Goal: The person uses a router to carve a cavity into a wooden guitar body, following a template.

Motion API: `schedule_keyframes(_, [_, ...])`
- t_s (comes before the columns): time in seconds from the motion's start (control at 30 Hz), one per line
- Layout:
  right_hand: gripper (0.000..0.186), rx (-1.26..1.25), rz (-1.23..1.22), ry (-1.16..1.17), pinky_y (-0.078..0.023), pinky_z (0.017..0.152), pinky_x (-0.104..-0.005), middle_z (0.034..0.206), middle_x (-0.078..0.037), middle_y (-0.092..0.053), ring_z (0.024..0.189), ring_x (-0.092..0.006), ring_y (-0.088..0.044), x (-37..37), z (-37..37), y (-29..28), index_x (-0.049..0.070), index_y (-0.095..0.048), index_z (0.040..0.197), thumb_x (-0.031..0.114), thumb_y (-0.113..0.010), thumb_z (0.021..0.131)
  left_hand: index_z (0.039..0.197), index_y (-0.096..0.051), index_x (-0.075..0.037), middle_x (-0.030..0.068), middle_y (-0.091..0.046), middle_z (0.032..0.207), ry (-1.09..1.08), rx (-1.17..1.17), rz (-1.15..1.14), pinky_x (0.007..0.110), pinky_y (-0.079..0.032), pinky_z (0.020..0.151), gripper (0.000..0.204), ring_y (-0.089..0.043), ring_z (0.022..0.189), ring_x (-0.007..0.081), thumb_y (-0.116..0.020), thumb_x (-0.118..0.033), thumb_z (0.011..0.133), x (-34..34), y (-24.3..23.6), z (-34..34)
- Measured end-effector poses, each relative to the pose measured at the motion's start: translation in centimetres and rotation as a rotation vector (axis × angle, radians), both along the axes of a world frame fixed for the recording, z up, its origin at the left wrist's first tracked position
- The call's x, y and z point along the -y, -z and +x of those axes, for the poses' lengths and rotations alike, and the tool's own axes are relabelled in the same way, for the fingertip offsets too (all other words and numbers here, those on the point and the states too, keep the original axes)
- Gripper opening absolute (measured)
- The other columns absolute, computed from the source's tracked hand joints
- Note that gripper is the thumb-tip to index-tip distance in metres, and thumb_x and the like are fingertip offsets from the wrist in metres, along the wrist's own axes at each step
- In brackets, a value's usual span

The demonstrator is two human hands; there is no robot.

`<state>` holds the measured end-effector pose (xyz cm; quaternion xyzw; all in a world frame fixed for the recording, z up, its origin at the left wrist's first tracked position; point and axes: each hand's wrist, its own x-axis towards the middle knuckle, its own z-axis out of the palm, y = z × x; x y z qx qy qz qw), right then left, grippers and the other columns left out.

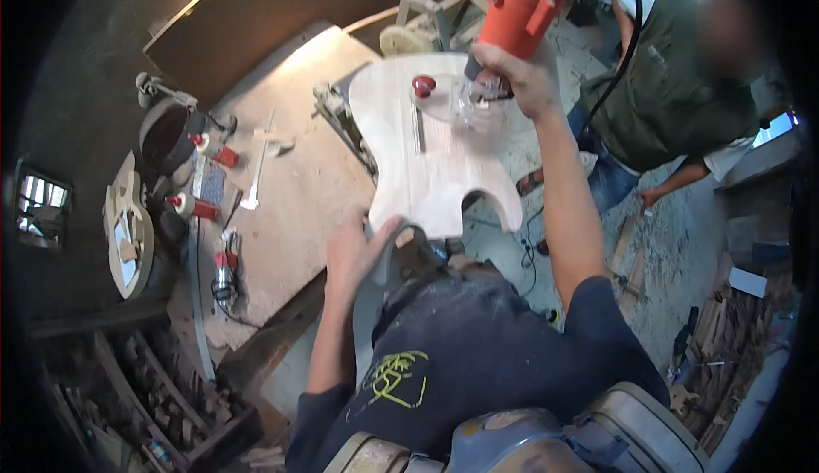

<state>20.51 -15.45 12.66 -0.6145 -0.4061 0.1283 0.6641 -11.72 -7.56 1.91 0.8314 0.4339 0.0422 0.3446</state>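
Note:
A pale wooden electric guitar body (pixel 388 123) lies flat in front of me, at the corner of the workbench. My right hand (pixel 522 81) is closed round the lower part of an orange-red router (pixel 520 12), which stands on the body's upper right area. The router's clear base (pixel 478 106) and a dark red knob (pixel 423 87) sit over the wood, near a long narrow slot. At the near left edge of the body, my left hand (pixel 354 247) grips the horn, thumb on top; its other fingers are partly hidden.
On the bench (pixel 299 174) at left lie a caliper (pixel 254 174), two red bottles (pixel 215 150) and a corded tool (pixel 225 272). A black cable (pixel 633 46) hangs from the router. Another person (pixel 674 89) stands close at right. A wood scrap rack (pixel 153 388) is at lower left.

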Motion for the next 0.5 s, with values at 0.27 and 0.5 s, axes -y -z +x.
schedule_keyframes(0.27, [0.039, -0.052, -0.006, -0.043, -0.056, 0.058, -0.0279, 0.090, -0.007, -0.069, 0.069, -0.0140, -0.068, -0.1, -3.1, 5.2, -0.002, -0.067, 0.107, 0.016, -0.086, 0.078, 0.144, -0.051, 0.001, 0.0274, -0.053, 0.146, 0.171, 0.582, 0.163, 0.046, -0.043, 0.112, 0.074, -0.054, 0.135, 0.0403, -0.082, -0.033, 0.086, -3.5, 0.7, 4.7])
schedule_keyframes(0.5, [0.054, -0.078, -0.012, -0.063, -0.055, 0.073, -0.0279, 0.097, -0.004, -0.069, 0.082, -0.0124, -0.066, -0.9, -5.3, 6.4, 0.000, -0.064, 0.119, 0.017, -0.089, 0.074, 0.136, -0.060, -0.002, 0.0272, -0.050, 0.152, 0.255, 0.679, 0.008, 0.045, -0.036, 0.119, 0.058, -0.042, 0.147, 0.0413, -0.079, -0.030, 0.089, -6.1, 4.1, 9.3])
